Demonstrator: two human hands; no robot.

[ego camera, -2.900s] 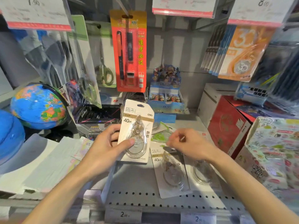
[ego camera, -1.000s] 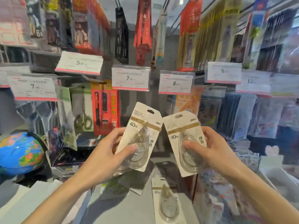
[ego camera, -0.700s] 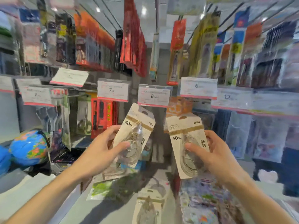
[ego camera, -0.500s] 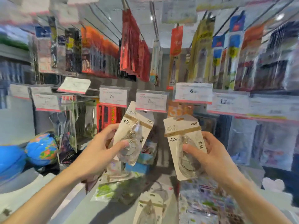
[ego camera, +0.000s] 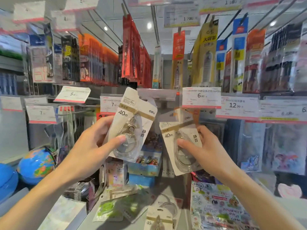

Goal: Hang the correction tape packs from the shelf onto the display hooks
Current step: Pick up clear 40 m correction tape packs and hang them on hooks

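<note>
Head cam: left hand (ego camera: pixel 86 151) and right hand (ego camera: pixel 209 151) each grip a correction tape pack (ego camera: pixel 131 125) mid-frame (another pack (ego camera: pixel 157 218) lies bottom center)

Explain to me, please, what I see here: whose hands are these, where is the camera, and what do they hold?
No machine here: a person works with bare hands, and the single camera sits on their head, looking forward and down. The left hand holds one correction tape pack; the right hand holds a second pack. Both are raised toward the price tags where the display hooks are. Below, another pack lies on the shelf, and a globe stands to the left.
</note>
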